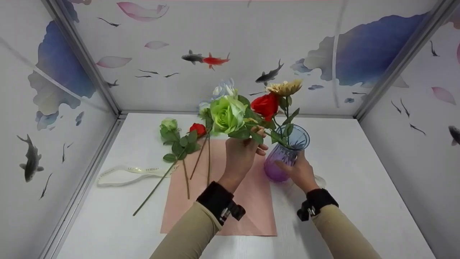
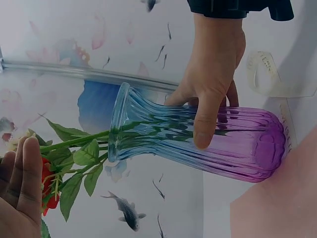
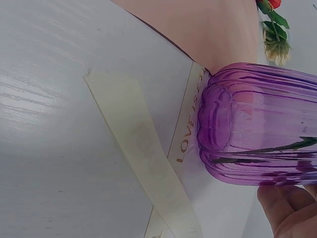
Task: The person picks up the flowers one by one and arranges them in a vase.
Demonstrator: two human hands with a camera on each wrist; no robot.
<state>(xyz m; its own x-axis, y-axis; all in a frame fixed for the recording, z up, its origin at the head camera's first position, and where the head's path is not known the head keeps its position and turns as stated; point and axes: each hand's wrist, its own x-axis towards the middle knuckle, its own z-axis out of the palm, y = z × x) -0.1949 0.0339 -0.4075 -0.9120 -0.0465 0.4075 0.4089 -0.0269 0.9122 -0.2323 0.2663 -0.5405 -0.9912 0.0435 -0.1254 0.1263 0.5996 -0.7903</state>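
My left hand [image 1: 239, 154] is raised at the flower heads, fingers around the stem just below a large green rose [image 1: 227, 114]. A red rose [image 1: 265, 106] and a yellow-beige flower [image 1: 285, 87] lean out of the glass vase [image 1: 276, 165]. The vase fades from blue at the rim to purple at the base and tilts toward the left. With thumb and fingers on opposite sides, my right hand [image 1: 303, 171] grips the vase body. Green stems [image 2: 163, 130] show through the glass. The left hand's grip is partly hidden by leaves.
Pink wrapping paper [image 1: 248, 216] lies mid-table. On and beside it are a pale green rose [image 1: 169, 126], a small red rose [image 1: 197, 129] and several stems. A cream lettered ribbon [image 1: 118, 184] lies at left; another ribbon [image 3: 143, 139] sits by the vase base. Printed panels enclose the table.
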